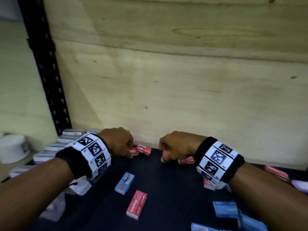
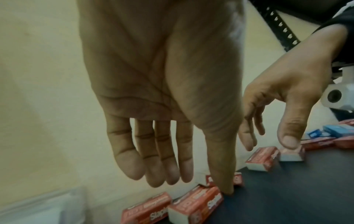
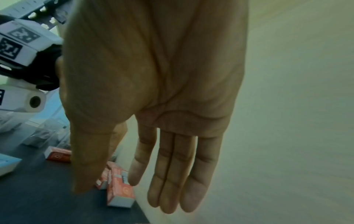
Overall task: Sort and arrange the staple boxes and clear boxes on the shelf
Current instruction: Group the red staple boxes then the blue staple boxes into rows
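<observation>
Red and blue boxes lie loose across the dark shelf (image 1: 166,189), so the sorting looks barely begun: nearest, about three blue boxes (image 1: 225,209) and one red box (image 1: 137,204), then a blue box (image 1: 124,183) mid-shelf. Against the plywood back wall (image 1: 183,97), three or four red boxes (image 2: 193,206) form a rough row, and clear boxes (image 1: 50,147) stack at its left end, roughly seven, blurred. Left hand (image 2: 162,106) and right hand (image 3: 153,98) hover at that wall with fingers loose, gripping nothing; both thumbs seem to touch red boxes.
</observation>
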Tool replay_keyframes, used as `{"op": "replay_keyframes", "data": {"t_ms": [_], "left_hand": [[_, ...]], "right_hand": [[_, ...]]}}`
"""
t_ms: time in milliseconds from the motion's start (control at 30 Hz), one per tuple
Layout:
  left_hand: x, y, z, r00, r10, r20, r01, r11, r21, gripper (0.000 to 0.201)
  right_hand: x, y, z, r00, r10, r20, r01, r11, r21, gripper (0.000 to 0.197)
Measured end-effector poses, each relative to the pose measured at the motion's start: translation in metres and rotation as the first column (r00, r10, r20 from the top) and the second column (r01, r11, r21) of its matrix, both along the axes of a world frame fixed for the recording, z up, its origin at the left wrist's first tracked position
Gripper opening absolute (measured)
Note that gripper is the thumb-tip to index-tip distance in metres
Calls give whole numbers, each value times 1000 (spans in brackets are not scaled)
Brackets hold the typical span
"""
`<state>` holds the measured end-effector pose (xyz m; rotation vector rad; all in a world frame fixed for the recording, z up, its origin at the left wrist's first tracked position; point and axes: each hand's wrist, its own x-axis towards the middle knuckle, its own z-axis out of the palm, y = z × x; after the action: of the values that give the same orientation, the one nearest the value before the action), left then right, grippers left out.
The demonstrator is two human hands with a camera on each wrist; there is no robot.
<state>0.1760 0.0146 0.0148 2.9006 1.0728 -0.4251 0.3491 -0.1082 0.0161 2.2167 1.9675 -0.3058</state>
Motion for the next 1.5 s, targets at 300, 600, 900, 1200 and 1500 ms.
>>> {"op": "replay_keyframes", "data": {"t_ms": [300,600,900,1200,1500], "left_hand": [[18,27,-11,995,-26,-101,28,999,18,51],[34,25,-21,988,-13,-155,24,998,67,41],[53,7,-17,988,-143,-61,138,987,-84,45],[69,7,-18,991,-112,70,121,983,-137,42],[62,12,-25,993,-111,49,114,992,-48,33]], "right_hand": [[-25,69,-17,990,67,124,-62,997,-44,42],[-15,66,-20,991,32,128,-30,999,-21,39],[8,38,-22,995,-47,92,51,998,-47,37],[31,14,-23,995,-84,60,87,995,-50,24],[32,12,-24,994,-109,17,109,994,-5,29]]}}
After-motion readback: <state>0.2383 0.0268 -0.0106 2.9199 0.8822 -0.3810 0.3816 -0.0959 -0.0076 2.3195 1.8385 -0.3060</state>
